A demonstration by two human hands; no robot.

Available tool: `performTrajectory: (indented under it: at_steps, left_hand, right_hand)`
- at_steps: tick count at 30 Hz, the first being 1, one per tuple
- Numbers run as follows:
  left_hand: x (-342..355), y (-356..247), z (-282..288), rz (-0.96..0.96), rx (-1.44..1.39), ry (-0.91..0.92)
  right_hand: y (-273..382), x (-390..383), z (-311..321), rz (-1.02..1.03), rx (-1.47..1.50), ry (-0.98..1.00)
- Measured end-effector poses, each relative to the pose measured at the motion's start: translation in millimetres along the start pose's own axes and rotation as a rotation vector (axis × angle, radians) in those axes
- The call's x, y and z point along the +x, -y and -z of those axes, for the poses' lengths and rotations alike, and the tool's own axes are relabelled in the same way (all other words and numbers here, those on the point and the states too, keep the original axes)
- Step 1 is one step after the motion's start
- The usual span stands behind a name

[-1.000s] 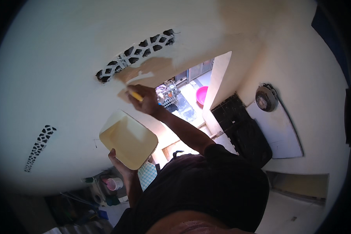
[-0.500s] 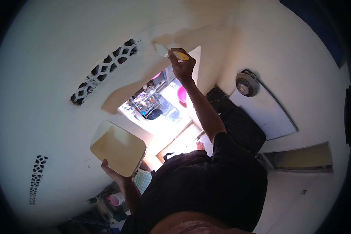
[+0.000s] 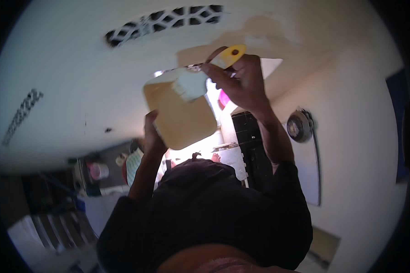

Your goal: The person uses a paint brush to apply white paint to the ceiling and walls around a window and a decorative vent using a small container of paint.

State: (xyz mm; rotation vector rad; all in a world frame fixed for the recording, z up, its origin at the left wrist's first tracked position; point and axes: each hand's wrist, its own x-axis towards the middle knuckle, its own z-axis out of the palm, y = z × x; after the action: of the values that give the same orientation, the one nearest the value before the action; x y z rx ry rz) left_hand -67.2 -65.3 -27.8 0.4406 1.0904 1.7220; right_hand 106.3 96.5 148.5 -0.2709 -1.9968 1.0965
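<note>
My left hand [image 3: 153, 134] grips the side of a cream plastic container [image 3: 184, 125] holding pale paint. My right hand [image 3: 241, 84] is closed on a paintbrush [image 3: 234, 53] with a yellow handle, whose pale, wide head overlaps the far inner part of the container. Above them is a painted wall [image 3: 86, 59] with a patchy tan area near a dark-holed, lattice vent [image 3: 164, 25].
A bright doorway [image 3: 223, 98] shows beyond the container, with part of a pink basin. To the right are a dark counter [image 3: 246, 132], a leaning white board [image 3: 307, 177] and a round metal pan [image 3: 298, 125]. At lower left are a bucket [image 3: 100, 170] and clutter.
My right hand has brought the brush from the wall down to the container. My left hand has raised the container toward it. The view has shifted.
</note>
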Motion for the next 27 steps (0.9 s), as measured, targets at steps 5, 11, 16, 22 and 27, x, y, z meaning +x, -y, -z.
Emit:
performTrajectory:
  at_steps: [5,11,16,22,27]
  left_hand:
    - [-9.9,2.6,-48.5,0.077,-0.256,0.084]
    - [-2.9,20.8,-61.6,0.099,-0.21,0.067]
    - [0.1,22.3,-66.8,0.099,-0.271,0.138]
    - [6.8,27.1,-67.7,0.051,-0.2,0.172]
    - [3.8,20.9,-73.7,-0.02,-0.156,0.182]
  right_hand:
    - [-33.7,-1.1,-1.7,-0.084,-0.195,0.097]
    - [-48.4,-10.6,8.7,-0.139,-0.343,0.144]
    - [-39.8,-9.5,25.8,-0.129,-0.15,0.073]
    - [-34.2,-2.0,43.9,0.008,-0.201,0.302]
    - [-34.3,-1.7,46.7,0.193,-0.42,0.244]
